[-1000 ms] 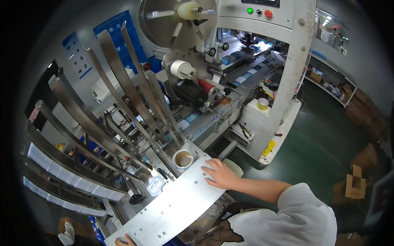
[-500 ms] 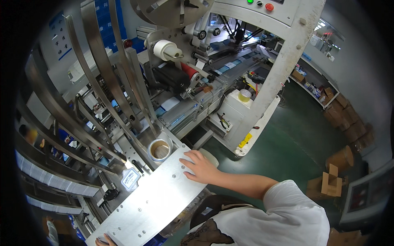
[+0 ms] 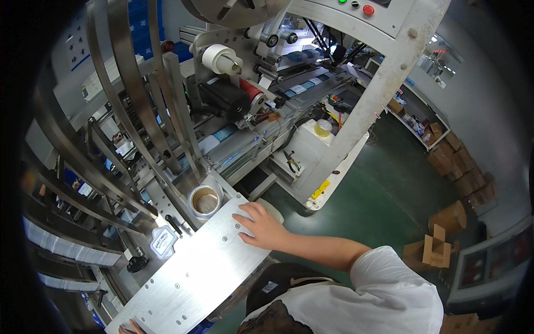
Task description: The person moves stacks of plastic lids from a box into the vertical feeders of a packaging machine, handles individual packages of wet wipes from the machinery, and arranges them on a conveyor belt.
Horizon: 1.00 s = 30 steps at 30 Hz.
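My right hand point(image 3: 262, 227) lies on the far right end of a long silver metal plate point(image 3: 203, 273), its fingers spread and holding nothing. At the plate's near left end, only some fingertips of my left hand point(image 3: 132, 328) show above the lower edge of the picture. They appear stretched out against the plate, and the rest of that hand is cut off. Beyond the plate stands a roll of tape point(image 3: 204, 201) with a brown core. Left of it, a small white card with a blue border point(image 3: 163, 241) rests by the plate's back edge.
Curved metal guide bars point(image 3: 130, 78) rise at the left, above stacks of white cards point(image 3: 72, 245). A conveyor point(image 3: 261, 131) runs away past a black motor point(image 3: 225, 96). Pliers point(image 3: 291, 161) lie on a white machine base. Cartons point(image 3: 435, 247) stand on the green floor.
The view has shifted a little, so the machine and floor items sit slightly further left in the picture. Both hands stay at the plate.
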### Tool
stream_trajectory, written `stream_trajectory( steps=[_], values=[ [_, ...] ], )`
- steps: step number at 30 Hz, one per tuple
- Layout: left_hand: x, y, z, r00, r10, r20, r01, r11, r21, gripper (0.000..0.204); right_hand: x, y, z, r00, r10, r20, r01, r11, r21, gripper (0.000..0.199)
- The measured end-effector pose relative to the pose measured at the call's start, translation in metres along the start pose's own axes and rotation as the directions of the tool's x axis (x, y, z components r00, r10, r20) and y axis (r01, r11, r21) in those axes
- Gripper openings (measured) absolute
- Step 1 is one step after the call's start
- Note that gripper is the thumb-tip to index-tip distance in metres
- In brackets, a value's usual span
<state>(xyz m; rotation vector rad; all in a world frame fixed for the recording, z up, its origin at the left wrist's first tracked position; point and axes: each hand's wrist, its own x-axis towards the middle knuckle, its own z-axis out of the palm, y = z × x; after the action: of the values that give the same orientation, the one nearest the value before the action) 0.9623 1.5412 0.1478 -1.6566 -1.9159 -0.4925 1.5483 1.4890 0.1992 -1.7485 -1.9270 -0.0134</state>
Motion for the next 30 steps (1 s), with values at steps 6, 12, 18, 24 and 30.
stream_trajectory(
  steps=[6,12,18,24,30],
  values=[
    [0.009,0.014,-0.016,1.000,0.009,0.029,-0.008,1.000,-0.029,0.063,0.002,0.001,0.000,1.000,-0.007,-0.002,0.007,1.000,0.001,0.051],
    [-0.006,0.004,-0.007,0.999,-0.028,-0.025,0.025,0.994,-0.109,0.053,-0.007,0.009,0.002,0.999,0.035,0.036,-0.035,0.999,0.013,0.052],
    [-0.023,0.037,-0.008,0.928,-0.322,0.188,0.371,0.855,-0.363,0.090,-0.032,0.034,-0.021,0.970,0.077,-0.230,0.030,0.904,0.427,0.056],
    [-0.119,0.439,-0.063,0.910,0.376,0.176,-0.159,0.708,-0.688,0.082,-0.204,0.218,-0.151,0.982,0.104,0.160,-0.186,0.707,0.682,0.040],
    [-0.227,0.775,-0.113,0.193,0.841,0.505,-0.231,0.539,-0.810,0.075,-0.330,0.382,-0.279,0.893,0.449,0.042,-0.409,0.767,0.495,0.035]
  ],
)
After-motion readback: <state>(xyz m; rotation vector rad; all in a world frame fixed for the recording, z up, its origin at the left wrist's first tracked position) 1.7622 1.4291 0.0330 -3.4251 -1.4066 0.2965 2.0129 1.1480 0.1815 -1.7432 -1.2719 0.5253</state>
